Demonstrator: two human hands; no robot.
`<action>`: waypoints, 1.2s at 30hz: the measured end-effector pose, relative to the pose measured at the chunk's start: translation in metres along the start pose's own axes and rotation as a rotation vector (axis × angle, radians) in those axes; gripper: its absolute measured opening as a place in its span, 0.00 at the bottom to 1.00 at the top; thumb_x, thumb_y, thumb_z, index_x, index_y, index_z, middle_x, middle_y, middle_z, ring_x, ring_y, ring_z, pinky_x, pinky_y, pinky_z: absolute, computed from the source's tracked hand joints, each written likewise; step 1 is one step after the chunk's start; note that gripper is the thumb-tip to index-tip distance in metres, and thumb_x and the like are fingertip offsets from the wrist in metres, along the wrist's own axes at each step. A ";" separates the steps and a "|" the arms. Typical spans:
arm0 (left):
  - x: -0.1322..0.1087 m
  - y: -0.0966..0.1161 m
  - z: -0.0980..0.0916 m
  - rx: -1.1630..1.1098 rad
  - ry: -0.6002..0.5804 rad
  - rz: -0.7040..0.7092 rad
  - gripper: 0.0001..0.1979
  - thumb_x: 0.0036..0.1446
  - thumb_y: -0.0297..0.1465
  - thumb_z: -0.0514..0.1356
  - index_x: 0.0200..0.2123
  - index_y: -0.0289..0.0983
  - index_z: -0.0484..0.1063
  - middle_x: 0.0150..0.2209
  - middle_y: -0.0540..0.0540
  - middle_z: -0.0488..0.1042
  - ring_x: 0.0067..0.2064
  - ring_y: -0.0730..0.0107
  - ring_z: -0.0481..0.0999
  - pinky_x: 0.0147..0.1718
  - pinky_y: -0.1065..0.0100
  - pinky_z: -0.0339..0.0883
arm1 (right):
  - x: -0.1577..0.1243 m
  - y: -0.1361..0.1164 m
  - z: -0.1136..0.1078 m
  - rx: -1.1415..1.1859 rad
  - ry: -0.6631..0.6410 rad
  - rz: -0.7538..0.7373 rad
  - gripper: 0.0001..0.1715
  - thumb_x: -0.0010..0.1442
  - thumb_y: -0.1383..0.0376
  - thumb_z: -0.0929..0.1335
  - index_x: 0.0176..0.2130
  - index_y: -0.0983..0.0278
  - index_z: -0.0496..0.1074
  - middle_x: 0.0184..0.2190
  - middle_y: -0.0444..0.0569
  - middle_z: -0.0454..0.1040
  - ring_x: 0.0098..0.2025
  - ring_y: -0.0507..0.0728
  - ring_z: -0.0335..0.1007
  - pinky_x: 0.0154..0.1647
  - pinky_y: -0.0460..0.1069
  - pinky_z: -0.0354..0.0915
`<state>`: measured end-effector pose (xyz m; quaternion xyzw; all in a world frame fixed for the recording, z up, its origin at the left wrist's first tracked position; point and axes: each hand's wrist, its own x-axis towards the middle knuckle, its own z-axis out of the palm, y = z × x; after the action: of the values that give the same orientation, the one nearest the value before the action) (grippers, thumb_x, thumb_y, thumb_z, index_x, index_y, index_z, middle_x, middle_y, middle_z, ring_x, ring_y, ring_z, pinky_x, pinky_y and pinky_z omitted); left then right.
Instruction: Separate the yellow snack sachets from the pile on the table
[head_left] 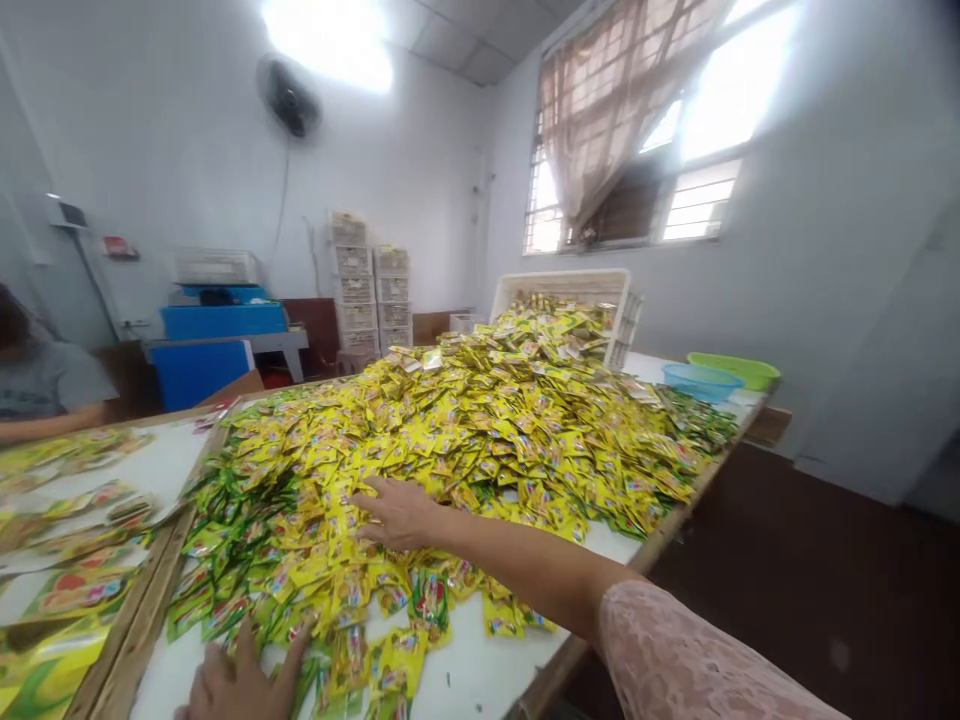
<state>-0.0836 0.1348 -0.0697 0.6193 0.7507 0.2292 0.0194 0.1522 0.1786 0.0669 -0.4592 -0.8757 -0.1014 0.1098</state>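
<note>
Tipped white crate (619, 312), packets (555, 328) inside

At seven o'clock, the bottom edge cuts off the left hand (236, 685). At nine, a person (56, 385) is cut off too. Middle packets (480, 420) have words too tiny to read.

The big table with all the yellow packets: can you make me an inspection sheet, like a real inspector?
Surface: white tabletop, mostly covered.
Things: yellow and green packets, heaped, spilling from a white crate tipped on its side.
Clutter: blue basin and green basin at the far right.
Hands: left hand at the heap's near edge, fingers spread; right hand over the heap, fingers extended. Firm contact is hard to tell.
Cables: thin cable below the wall fan.
Surroundings: stacked crates, a partly curtained window, another person at left.
</note>
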 end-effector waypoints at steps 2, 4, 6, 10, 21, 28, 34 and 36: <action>-0.003 0.003 -0.005 0.012 0.001 0.019 0.40 0.52 0.53 0.42 0.59 0.30 0.57 0.57 0.26 0.58 0.57 0.42 0.60 0.51 0.45 0.51 | -0.033 -0.008 -0.004 -0.019 0.086 -0.012 0.27 0.63 0.49 0.55 0.54 0.61 0.62 0.55 0.57 0.62 0.49 0.60 0.64 0.47 0.54 0.62; -0.007 0.006 -0.012 0.019 0.009 0.050 0.40 0.53 0.53 0.40 0.58 0.29 0.57 0.56 0.26 0.58 0.57 0.41 0.59 0.51 0.46 0.51 | -0.075 -0.007 -0.005 -0.027 0.120 0.045 0.25 0.64 0.51 0.56 0.52 0.63 0.64 0.54 0.57 0.63 0.50 0.59 0.63 0.49 0.54 0.61; -0.010 0.010 -0.019 0.015 0.006 0.072 0.41 0.53 0.54 0.38 0.58 0.29 0.57 0.55 0.25 0.59 0.56 0.40 0.59 0.51 0.45 0.50 | -0.124 0.000 -0.003 -0.023 0.131 0.177 0.23 0.64 0.53 0.57 0.50 0.63 0.66 0.53 0.57 0.64 0.51 0.59 0.62 0.51 0.55 0.59; -0.013 0.015 -0.030 0.027 -0.057 0.053 0.41 0.53 0.54 0.37 0.57 0.29 0.58 0.54 0.25 0.60 0.55 0.38 0.59 0.50 0.44 0.51 | -0.217 0.016 0.006 -0.016 0.113 0.589 0.21 0.61 0.55 0.61 0.48 0.64 0.68 0.54 0.58 0.63 0.57 0.62 0.56 0.56 0.58 0.54; -0.023 0.024 -0.046 0.071 -0.142 0.055 0.37 0.54 0.53 0.43 0.59 0.32 0.56 0.56 0.30 0.60 0.57 0.39 0.58 0.51 0.44 0.51 | -0.259 0.025 0.018 0.087 0.064 0.817 0.23 0.60 0.53 0.62 0.47 0.65 0.71 0.52 0.53 0.67 0.55 0.58 0.58 0.56 0.52 0.55; -0.023 0.031 -0.043 0.104 -0.123 0.054 0.38 0.57 0.52 0.41 0.59 0.28 0.55 0.54 0.25 0.61 0.57 0.40 0.58 0.50 0.43 0.51 | -0.264 0.028 0.019 0.149 0.112 0.803 0.18 0.61 0.57 0.62 0.43 0.65 0.71 0.47 0.53 0.69 0.51 0.58 0.60 0.54 0.52 0.56; -0.018 0.034 -0.037 0.125 -0.087 0.027 0.36 0.56 0.51 0.41 0.59 0.31 0.55 0.53 0.28 0.64 0.55 0.40 0.60 0.49 0.42 0.51 | -0.265 0.025 0.014 0.139 0.197 0.808 0.12 0.61 0.60 0.62 0.35 0.63 0.71 0.39 0.51 0.71 0.45 0.58 0.63 0.46 0.51 0.61; -0.018 0.033 -0.034 0.139 -0.076 0.028 0.36 0.55 0.50 0.40 0.59 0.31 0.56 0.52 0.29 0.65 0.54 0.41 0.61 0.50 0.43 0.51 | -0.266 0.025 0.015 0.140 0.231 0.816 0.11 0.61 0.61 0.61 0.33 0.62 0.70 0.37 0.50 0.71 0.43 0.58 0.64 0.44 0.51 0.61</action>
<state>-0.0597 0.1112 -0.0312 0.6378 0.7548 0.1532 0.0014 0.3189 -0.0114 -0.0217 -0.7451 -0.6089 -0.0408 0.2691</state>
